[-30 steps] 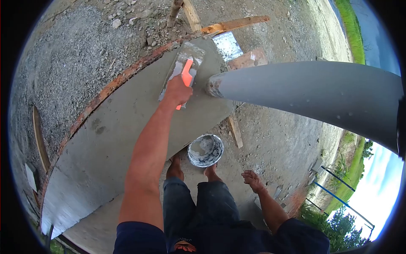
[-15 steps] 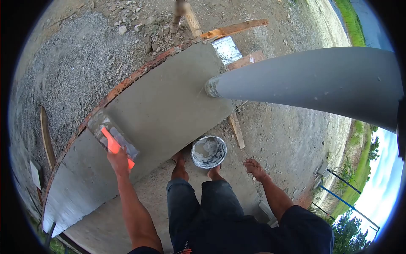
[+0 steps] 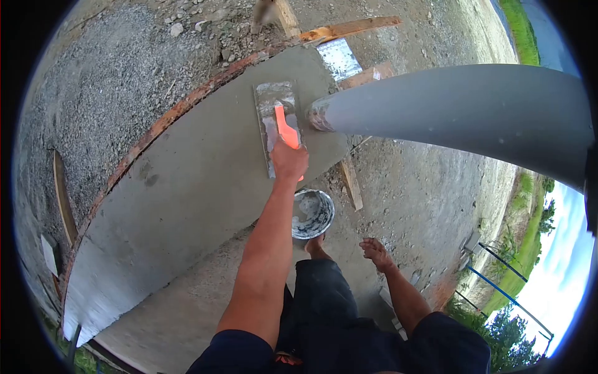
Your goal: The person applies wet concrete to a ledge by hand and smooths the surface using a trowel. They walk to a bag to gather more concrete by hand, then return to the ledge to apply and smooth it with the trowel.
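Note:
My left hand (image 3: 289,163) is wrapped round the orange handle of a rectangular plastering trowel (image 3: 270,106). The trowel's blade lies flat on the smooth grey wet concrete slab (image 3: 187,174), just left of the foot of a thick grey column (image 3: 448,121). Below the trowel a bucket (image 3: 328,215), smeared with cement and holding a little grey mix, stands by my foot, partly covered by my forearm. Off to the right, my right hand (image 3: 377,254) hangs in the air with its fingers loosely apart and nothing in them.
A curved wooden form board (image 3: 163,133) edges the slab's far side, with gravel (image 3: 99,87) beyond. A wood strip (image 3: 352,184) lies right of the bucket. A shiny metal sheet (image 3: 340,59) sits near the column. Blue poles (image 3: 498,290) stand at far right.
My left hand has swept the trowel rightward and away from me along the slab, from the left part to near the column. My right hand has barely moved.

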### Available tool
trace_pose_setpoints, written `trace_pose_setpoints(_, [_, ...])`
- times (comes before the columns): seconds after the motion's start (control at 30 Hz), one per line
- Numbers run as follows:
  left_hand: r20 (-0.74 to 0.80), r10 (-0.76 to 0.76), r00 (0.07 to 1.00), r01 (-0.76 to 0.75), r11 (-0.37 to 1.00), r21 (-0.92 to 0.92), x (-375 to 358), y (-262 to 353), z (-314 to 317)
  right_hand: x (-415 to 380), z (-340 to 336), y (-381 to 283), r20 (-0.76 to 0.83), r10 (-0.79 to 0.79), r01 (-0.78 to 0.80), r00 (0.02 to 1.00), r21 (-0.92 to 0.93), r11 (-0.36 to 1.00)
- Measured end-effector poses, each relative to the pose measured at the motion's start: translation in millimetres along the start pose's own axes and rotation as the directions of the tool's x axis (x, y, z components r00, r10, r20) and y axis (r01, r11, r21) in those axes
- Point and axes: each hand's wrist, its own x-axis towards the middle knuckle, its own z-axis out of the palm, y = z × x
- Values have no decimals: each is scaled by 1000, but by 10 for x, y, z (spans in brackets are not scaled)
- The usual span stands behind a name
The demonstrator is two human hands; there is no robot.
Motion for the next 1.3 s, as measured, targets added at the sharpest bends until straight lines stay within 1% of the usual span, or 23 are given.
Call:
trace_pose_setpoints(0.03, [21,-104,994,105,994,-40,-16,-89,-304,16,-15,-15,13,7,-7,1000,1,1000])
trace_pose_setpoints(0.07, [-78,-176,981,168,981,-98,-20,-377,-521,58,-7,-50,25,6,-7,1000,11,1000])
trace_pose_setpoints(0.1, [-20,-252,968,244,950,-193,-138,-405,-964,76,4,-70,39,4,-5,999,22,1000])
trace_pose_setpoints(0.13, [-53,-337,940,309,908,-283,-256,-526,-1378,107,11,-99,57,10,-11,998,16,1000])
trace_pose_setpoints(0.17, [-125,-337,933,290,911,-292,-397,-751,-1792,163,19,-113,75,10,-11,997,14,1000])
trace_pose_setpoints(0.2, [-192,-439,878,365,872,-326,-514,-1001,-2176,212,12,-130,90,9,-10,996,12,1000])
trace_pose_setpoints(0.27, [-282,-453,846,333,861,-386,-759,-1284,-2829,266,11,-174,110,-37,37,993,7,999])
trace_pose_setpoints(0.37, [-285,-402,870,300,891,-341,-697,-1012,-3028,311,-9,-210,118,-80,81,990,-2,997])
trace_pose_setpoints(0.43, [-48,-154,987,143,973,-180,-301,-654,-2676,275,-27,-203,97,-103,101,990,20,995])
trace_pose_setpoints(0.47, [94,-47,994,51,998,-41,-72,-322,-2358,238,-35,-198,79,-117,113,990,46,993])
trace_pose_setpoints(0.5, [263,22,964,-13,999,-37,109,72,-2035,207,-35,-195,61,-130,126,990,71,990])
trace_pose_setpoints(0.53, [405,11,914,-101,974,201,320,398,-1749,182,-35,-186,42,-128,124,991,84,989])
trace_pose_setpoints(0.57, [464,130,876,-279,922,267,525,567,-1428,140,-34,-153,24,-124,121,992,98,988])
trace_pose_setpoints(0.67, [686,127,716,-534,732,422,1029,904,-670,15,-8,-17,-22,-112,114,993,129,985])
trace_pose_setpoints(0.73, [711,97,696,-591,641,491,1172,1056,-337,-70,14,130,-55,-85,93,995,153,984])
trace_pose_setpoints(0.83, [695,118,710,-592,634,497,1267,1133,-82,-82,106,275,-87,-73,88,994,190,978])
trace_pose_setpoints(0.93, [580,49,813,-364,820,441,1242,1180,-272,-210,215,381,-60,-129,138,990,188,972])
trace_pose_setpoints(0.97, [479,46,877,-286,850,442,1361,1043,-324,-180,227,354,-72,-124,136,990,190,972])
trace_pose_setpoints(1.07, [253,-12,967,-63,956,288,1334,703,-850,-218,274,377,-67,-89,99,994,164,981])
trace_pose_setpoints(1.17, [52,-85,995,78,990,120,1144,32,-1484,-209,287,318,-38,-124,126,992,62,990])
trace_pose_setpoints(1.23, [-133,-37,990,49,995,89,795,-335,-1957,-133,286,263,10,-165,165,986,-59,984])
trace_pose_setpoints(1.27, [-150,-168,974,178,982,55,630,-468,-2226,-71,310,236,33,-186,189,982,-119,975])
trace_pose_setpoints(1.3, [-160,-301,940,308,951,17,456,-622,-2493,-103,413,47,-9,-109,108,994,-69,992])
